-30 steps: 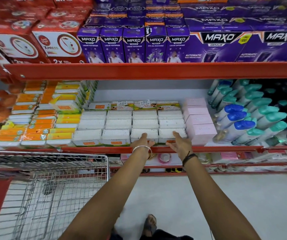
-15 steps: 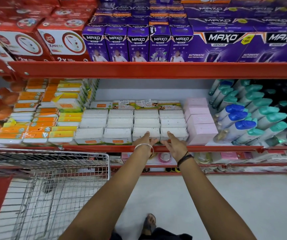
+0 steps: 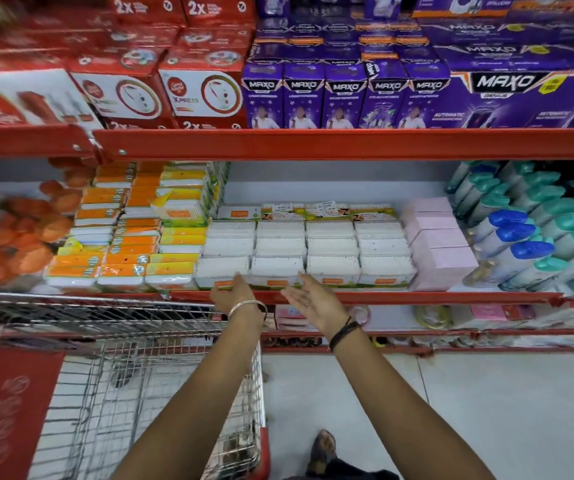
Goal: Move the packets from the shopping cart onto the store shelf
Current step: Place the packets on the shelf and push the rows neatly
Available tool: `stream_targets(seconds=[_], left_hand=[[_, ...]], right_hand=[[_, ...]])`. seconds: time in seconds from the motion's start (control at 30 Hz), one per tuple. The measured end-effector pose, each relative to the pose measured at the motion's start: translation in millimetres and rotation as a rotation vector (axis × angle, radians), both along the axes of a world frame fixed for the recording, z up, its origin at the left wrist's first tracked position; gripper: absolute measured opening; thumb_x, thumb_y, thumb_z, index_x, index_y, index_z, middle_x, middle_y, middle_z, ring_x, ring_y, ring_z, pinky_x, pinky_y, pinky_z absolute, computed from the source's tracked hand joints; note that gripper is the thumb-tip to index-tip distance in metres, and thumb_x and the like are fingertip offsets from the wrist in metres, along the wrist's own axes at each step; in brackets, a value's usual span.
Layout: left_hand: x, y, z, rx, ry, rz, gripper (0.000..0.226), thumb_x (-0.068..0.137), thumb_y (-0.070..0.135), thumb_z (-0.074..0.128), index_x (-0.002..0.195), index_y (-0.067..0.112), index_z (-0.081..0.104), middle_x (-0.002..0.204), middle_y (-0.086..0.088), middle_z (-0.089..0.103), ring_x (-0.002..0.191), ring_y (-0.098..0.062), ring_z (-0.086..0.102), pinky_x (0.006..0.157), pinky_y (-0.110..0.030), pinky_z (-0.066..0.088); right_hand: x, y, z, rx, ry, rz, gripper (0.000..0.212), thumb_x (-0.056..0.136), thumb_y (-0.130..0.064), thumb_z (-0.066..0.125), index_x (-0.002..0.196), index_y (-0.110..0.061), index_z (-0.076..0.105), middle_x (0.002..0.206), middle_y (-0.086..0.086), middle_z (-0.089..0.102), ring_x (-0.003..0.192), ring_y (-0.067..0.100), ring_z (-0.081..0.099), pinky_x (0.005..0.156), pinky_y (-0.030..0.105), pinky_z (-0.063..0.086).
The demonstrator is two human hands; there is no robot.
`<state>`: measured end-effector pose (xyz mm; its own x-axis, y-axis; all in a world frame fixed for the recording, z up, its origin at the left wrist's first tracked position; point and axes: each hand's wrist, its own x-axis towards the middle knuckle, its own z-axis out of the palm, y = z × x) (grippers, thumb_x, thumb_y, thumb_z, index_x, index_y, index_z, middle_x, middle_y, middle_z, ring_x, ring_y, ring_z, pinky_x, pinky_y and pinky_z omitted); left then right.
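Both my hands are empty and open. My left hand (image 3: 235, 295) has its fingers spread, the tips at the front face of a white packet (image 3: 222, 270) in the front row; whether they touch it I cannot tell. My right hand (image 3: 313, 299) hangs just beside it, palm turned inward, fingers loose, near the next packet (image 3: 276, 268) but clamped on nothing. These packets sit in neat rows on the shelf (image 3: 417, 297), between orange packs (image 3: 122, 268) on the left and pink boxes (image 3: 441, 258) on the right. I judge this to be the tail of a placing step: the rows look squared up and nothing is in my grasp. The next move, I think, calls for drawing both hands down and left to the cart (image 3: 105, 393). Its wire basket shows through to the floor; I see no packets in it from here, though the near part is hidden by my arm.
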<state>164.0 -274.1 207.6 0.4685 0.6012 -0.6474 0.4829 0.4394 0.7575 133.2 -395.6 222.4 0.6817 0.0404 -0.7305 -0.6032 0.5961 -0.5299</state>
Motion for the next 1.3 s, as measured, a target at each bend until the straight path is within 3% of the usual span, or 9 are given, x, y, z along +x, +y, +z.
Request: stream_targets(seconds=[0.2,0.43,0.73,0.8,0.87,0.93,1.03,1.17,1.3], left_hand=[[15.7,31.1,3.9,-0.024,0.022,0.038,0.07,0.085,0.028,0.064,0.141,0.011,0.026,0.146,-0.02,0.038,0.128,-0.038,0.044,0.106,-0.047,0.039],[29.1,39.4,-5.6,-0.148,-0.002,0.025,0.079,0.08,0.022,0.068,0.141,0.023,0.018,0.141,-0.022,0.04,0.114,-0.041,0.054,0.095,-0.052,0.049],[32.8,44.4,-10.0,-0.241,-0.018,-0.029,0.071,0.086,0.022,0.064,0.142,0.018,0.021,0.144,-0.02,0.038,0.122,-0.038,0.049,0.092,-0.044,0.049],[28.9,44.9,-8.8,-0.262,-0.015,-0.04,0.07,0.085,0.026,0.064,0.14,0.016,0.023,0.14,-0.019,0.043,0.119,-0.038,0.053,0.096,-0.045,0.05],[22.7,44.5,-4.1,-0.248,0.006,0.01,0.071,0.082,0.026,0.069,0.135,0.01,0.025,0.131,-0.018,0.051,0.11,-0.036,0.059,0.095,-0.047,0.051],[15.0,42.9,1.0,-0.144,-0.042,-0.093,0.063,0.083,0.023,0.067,0.13,0.004,0.029,0.127,-0.021,0.053,0.11,-0.035,0.06,0.097,-0.047,0.051],[5.2,44.8,14.8,0.324,-0.344,-0.46,0.039,0.091,0.013,0.054,0.125,0.0,0.04,0.12,-0.013,0.051,0.11,-0.027,0.054,0.093,-0.031,0.046],[20.9,57.8,10.7,1.137,-0.578,-1.009,0.049,0.096,0.035,0.031,0.134,0.006,0.036,0.14,-0.015,0.044,0.132,-0.028,0.039,0.11,-0.041,0.034],[45.4,60.7,-11.8,1.358,-0.342,-1.33,0.076,0.088,0.061,0.009,0.146,0.014,0.015,0.158,-0.006,0.017,0.146,-0.021,0.013,0.12,-0.045,0.011]], right_hand=[[22.6,50.8,0.8,0.09,0.055,-0.14,0.045,0.095,-0.019,0.053,0.136,-0.006,0.04,0.141,0.029,0.039,0.128,0.033,0.047,0.108,0.035,0.042],[34.1,58.1,-6.0,-0.075,0.153,-0.272,0.05,0.091,-0.022,0.06,0.134,-0.004,0.042,0.135,0.026,0.049,0.087,0.028,0.068,0.092,0.033,0.055],[30.8,62.0,-0.7,-0.154,0.143,-0.257,0.056,0.09,-0.027,0.061,0.135,-0.002,0.038,0.122,0.018,0.064,0.097,0.024,0.07,0.086,0.028,0.053],[25.9,60.1,1.2,-0.171,0.141,-0.217,0.052,0.089,-0.03,0.061,0.128,-0.001,0.043,0.117,0.019,0.065,0.096,0.025,0.071,0.088,0.029,0.055],[18.4,58.6,5.2,-0.317,0.124,-0.112,0.035,0.088,-0.035,0.062,0.098,-0.002,0.056,0.1,0.019,0.07,0.088,0.027,0.072,0.085,0.034,0.058],[8.4,56.4,4.5,-0.701,-0.006,-0.016,0.04,0.087,-0.041,0.06,0.074,-0.004,0.061,0.081,0.016,0.073,0.078,0.032,0.073,0.076,0.044,0.06],[2.8,44.6,2.0,-1.334,-0.379,0.046,0.033,0.091,-0.042,0.052,0.091,-0.011,0.063,0.081,0.007,0.073,0.075,0.028,0.07,0.063,0.039,0.059],[30.1,25.2,-8.3,-1.696,-0.685,0.406,0.045,0.097,-0.04,0.042,0.132,-0.012,0.044,0.133,0.01,0.056,0.123,0.025,0.05,0.103,0.041,0.039],[57.2,13.4,-27.2,-1.865,-0.621,0.751,0.07,0.092,-0.057,0.016,0.147,-0.014,0.015,0.158,0.007,0.02,0.146,0.021,0.017,0.119,0.045,0.012]])
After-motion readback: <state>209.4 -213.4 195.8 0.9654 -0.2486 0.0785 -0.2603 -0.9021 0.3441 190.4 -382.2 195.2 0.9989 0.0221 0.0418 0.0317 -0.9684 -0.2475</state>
